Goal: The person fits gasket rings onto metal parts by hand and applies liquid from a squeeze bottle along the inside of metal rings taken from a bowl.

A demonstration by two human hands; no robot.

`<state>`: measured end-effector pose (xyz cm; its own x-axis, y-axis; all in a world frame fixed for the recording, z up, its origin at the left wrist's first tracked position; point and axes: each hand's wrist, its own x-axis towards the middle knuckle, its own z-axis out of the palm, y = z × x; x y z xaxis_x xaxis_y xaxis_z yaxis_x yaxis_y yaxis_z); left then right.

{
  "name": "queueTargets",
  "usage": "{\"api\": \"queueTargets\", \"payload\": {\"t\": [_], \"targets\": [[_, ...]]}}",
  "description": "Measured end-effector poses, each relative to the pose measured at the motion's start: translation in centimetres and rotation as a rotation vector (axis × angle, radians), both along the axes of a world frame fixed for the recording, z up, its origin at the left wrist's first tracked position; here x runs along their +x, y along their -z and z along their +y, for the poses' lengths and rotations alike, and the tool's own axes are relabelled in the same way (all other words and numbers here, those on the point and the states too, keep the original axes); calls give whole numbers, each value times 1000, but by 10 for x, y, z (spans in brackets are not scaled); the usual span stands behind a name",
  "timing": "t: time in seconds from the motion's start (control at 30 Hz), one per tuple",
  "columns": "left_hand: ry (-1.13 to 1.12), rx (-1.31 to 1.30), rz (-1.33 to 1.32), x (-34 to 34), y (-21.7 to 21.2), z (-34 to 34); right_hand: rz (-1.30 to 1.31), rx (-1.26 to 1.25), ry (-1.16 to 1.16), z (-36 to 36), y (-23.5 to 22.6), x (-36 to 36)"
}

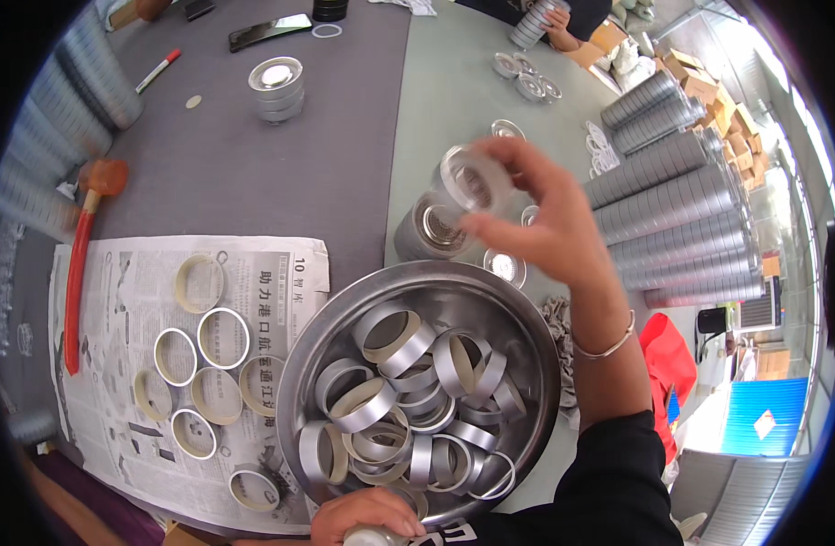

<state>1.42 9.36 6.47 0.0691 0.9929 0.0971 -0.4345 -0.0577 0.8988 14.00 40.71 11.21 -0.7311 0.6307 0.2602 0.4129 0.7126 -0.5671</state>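
Observation:
My right hand (pixel 549 214) pinches a round metal piece with a clear rim (pixel 476 182) by its edge, slightly blurred. The piece is held over a short silver stack with a mesh-like top (pixel 435 226); I cannot tell whether the two touch. At the lower edge my left hand (pixel 363 514) is closed around a pale round piece (pixel 374 537), mostly cut off by the frame. Between my arms stands a steel basin (pixel 299 382) with many loose silver rings (pixel 363 405). More round metal pieces (pixel 505 266) lie beside the stack, partly behind my right hand.
Several rings (pixel 222 338) lie on a newspaper (pixel 117 309) at left, beside a red-handled mallet (pixel 79 264). Farther back are a small silver stack (pixel 277 91), a phone (pixel 270 33) and a marker (pixel 159 71). Tall silver stacks (pixel 672 209) line the right. Opposite, another person's hand (pixel 559 25) holds a stack.

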Motion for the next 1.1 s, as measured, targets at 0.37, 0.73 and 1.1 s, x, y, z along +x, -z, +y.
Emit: {"api": "queueTargets", "payload": {"t": [0.37, 0.73, 1.1], "targets": [[20, -61, -126, 5, -10, 9, -349, 228, 354, 117, 78, -32], [62, -551, -655, -236, 30, -59, -274, -372, -305, 32, 52, -3], [134, -63, 16, 6, 4, 1, -113, -406, 189, 94, 77, -16]]}}
